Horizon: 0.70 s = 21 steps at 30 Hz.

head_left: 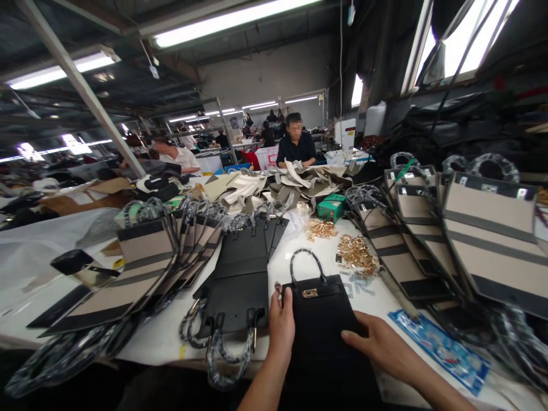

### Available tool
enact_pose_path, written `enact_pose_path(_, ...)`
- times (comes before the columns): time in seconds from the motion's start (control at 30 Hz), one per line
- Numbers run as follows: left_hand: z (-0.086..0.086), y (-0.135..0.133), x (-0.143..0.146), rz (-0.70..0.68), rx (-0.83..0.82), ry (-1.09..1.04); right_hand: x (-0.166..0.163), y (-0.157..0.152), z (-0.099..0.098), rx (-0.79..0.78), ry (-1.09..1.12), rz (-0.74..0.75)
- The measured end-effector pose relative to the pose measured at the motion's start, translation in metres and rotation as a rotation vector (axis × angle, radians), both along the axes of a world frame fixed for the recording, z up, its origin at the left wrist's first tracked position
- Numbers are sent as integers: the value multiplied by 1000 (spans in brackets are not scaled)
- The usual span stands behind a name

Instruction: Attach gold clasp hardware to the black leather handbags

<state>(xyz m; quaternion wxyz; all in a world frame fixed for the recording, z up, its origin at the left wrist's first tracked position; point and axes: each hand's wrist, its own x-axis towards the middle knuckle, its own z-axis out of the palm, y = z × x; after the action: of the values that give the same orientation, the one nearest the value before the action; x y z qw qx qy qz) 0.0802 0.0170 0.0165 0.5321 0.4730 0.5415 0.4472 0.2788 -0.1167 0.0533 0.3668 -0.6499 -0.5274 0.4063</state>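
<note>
A black handbag [327, 319] with a gold clasp and a wrapped handle lies flat on the white table [154, 342] just in front of me. My left hand [280, 325] grips its left edge, thumb on top and fingers curled round the side. My right hand [377, 342] rests flat on the bag's front panel with its fingers stretched out towards the left.
A stack of black bags [240, 274] lies left of it. Rows of beige and black bags stand at left [137, 268] and right [492, 240]. Piles of gold fittings [355, 254], a green box [331, 206] and a blue packet [440, 348] are near. A person [295, 149] sits at the far end.
</note>
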Motion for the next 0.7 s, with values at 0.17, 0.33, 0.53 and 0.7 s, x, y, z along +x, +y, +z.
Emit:
enact_pose_path(0.17, 3, 4, -6, -33, -279, -244, 29, 65, 7, 130, -281, -229)
enact_pose_path(0.33, -5, 6, -10, 44, -413, -362, 45, 180, 4, 80, -437, -175)
enact_pose_path(0.53, -2, 0, -16, -3, -437, -536, 63, 273, -39, -70, -488, -222)
enact_pose_path(0.7, 2, 1, -15, -12, -445, -558, 69, 291, -61, -44, -554, -320)
